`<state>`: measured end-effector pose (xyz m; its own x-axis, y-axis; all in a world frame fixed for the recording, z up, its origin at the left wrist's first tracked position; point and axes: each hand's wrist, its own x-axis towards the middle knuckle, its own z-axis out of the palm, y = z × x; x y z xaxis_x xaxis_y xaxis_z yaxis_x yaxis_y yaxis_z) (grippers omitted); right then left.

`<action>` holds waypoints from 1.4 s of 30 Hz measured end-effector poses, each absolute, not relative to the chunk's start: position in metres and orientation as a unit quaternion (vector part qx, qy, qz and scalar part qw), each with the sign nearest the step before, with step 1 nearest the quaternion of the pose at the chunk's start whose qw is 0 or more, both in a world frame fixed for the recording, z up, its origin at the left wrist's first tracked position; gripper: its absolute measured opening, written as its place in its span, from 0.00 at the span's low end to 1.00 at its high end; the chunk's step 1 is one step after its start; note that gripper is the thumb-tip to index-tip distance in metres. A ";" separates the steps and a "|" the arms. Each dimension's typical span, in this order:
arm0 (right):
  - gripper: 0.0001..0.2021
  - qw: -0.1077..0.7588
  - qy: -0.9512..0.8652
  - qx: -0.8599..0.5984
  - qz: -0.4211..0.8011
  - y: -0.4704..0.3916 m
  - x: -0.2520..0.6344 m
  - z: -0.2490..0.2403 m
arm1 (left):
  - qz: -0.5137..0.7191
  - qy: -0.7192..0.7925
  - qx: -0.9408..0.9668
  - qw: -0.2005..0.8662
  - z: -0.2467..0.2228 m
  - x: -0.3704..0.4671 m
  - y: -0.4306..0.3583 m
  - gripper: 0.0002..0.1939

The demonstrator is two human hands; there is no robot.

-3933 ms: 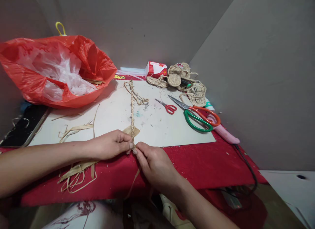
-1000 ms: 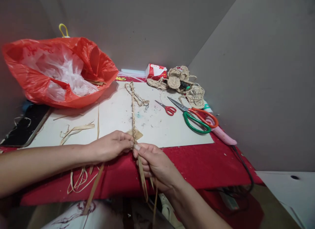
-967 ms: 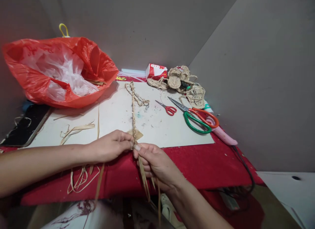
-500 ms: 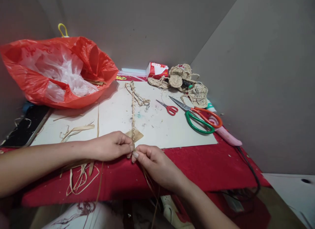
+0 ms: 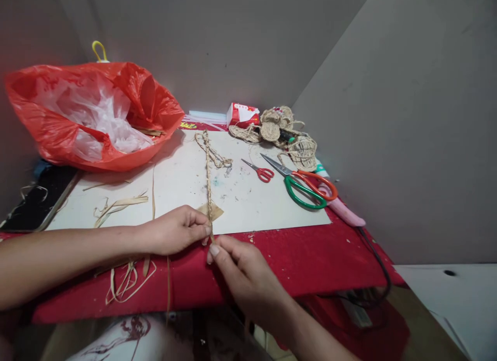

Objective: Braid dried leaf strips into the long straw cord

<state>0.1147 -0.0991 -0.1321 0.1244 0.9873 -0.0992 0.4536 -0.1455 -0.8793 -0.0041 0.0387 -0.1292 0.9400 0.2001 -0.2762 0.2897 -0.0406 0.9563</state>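
A person's left hand (image 5: 178, 230) and right hand (image 5: 246, 270) meet, nearly touching, at the near end of a straw braid (image 5: 208, 179), the left gripping it between thumb and fingertips, the right pinching a short length just closer to the body. The braid's long axis runs almost straight away from the person, from the fingertips across a white board (image 5: 272, 213) to its far edge. Both hands sit on the braid's near tip, the left slightly farther along it. The left forearm comes in low and nearly level from the side; the right reaches up at a slant from the lower corner, thumb uppermost, its lower fingers partly hidden.

A scrap of dry leaf (image 5: 217, 211) lies under the braid, just beyond the left hand. Farther out, a tangle of thin cord (image 5: 221, 160) rests beside the braid's far end. To the right on the red-covered bench (image 5: 303, 260) lie small scissors (image 5: 265, 174) and large scissors (image 5: 305, 196), with straw coils (image 5: 303, 153) behind; to the left, a red bag (image 5: 159, 125) slumps.
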 end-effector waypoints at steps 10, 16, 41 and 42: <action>0.12 0.107 -0.678 -0.710 0.156 -0.099 0.084 -0.149 | 0.007 0.222 0.645 0.731 -0.134 -0.008 0.027 0.17; 0.16 0.095 -0.720 -0.666 0.170 -0.109 0.087 -0.129 | 0.019 0.215 0.700 0.681 -0.128 -0.008 0.031 0.19; 0.10 0.369 -0.528 -0.748 0.160 0.114 0.237 -0.133 | 0.193 0.254 0.807 0.497 -0.141 -0.006 0.064 0.12; 0.11 0.362 -0.524 -0.755 0.158 0.128 0.240 -0.135 | 0.197 0.256 0.807 0.495 -0.142 -0.005 0.067 0.11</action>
